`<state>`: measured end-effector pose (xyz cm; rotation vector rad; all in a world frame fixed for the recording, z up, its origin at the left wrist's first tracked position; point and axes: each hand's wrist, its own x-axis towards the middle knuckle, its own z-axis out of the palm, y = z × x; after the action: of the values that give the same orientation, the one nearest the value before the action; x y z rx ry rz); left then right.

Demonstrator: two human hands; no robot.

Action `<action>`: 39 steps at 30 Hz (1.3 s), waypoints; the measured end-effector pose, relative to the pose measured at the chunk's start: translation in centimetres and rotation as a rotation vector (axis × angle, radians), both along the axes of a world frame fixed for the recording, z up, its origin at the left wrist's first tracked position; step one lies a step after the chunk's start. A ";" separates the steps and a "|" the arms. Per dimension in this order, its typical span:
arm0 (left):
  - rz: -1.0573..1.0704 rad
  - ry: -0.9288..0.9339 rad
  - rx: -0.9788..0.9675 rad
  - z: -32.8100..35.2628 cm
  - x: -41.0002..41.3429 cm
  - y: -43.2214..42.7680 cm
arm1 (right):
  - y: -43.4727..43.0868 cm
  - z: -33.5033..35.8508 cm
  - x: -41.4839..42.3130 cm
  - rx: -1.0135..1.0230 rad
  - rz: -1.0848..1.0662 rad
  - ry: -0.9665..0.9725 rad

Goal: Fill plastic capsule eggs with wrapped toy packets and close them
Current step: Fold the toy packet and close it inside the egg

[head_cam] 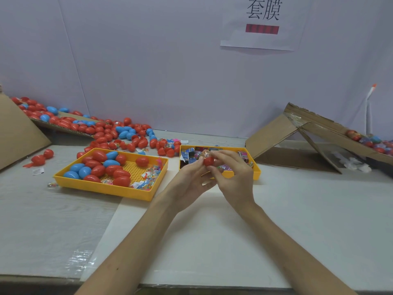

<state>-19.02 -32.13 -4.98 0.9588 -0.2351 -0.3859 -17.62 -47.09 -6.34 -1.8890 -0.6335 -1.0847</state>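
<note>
A red egg half [208,161] sits between both hands above the table's middle, with a patterned wrapped packet [205,154] bulging from its top. My left hand [192,177] grips the red half from the left and below. My right hand [234,175] pinches it from the right, fingertips by the packet. Behind the hands a yellow tray [256,170] holds several wrapped toy packets. To the left, another yellow tray [110,189] holds red and blue closed eggs [100,155] and some small clear packets [152,173].
A heap of red and blue eggs [110,133] spreads over the far left of the table, partly on a cardboard sheet [19,135]. At the right, a folded cardboard ramp [308,133] carries a few eggs [365,140]. A paper sign [262,22] hangs on the white wall.
</note>
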 end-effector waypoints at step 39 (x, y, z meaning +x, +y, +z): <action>0.223 -0.143 0.417 0.4 -0.1 0.1 | -1.0 0.1 0.4 -0.064 -0.004 0.039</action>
<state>-19.12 -32.04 -4.62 1.4114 -0.1775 -0.1617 -17.24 -48.07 -6.23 -1.9625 -0.6492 -1.0388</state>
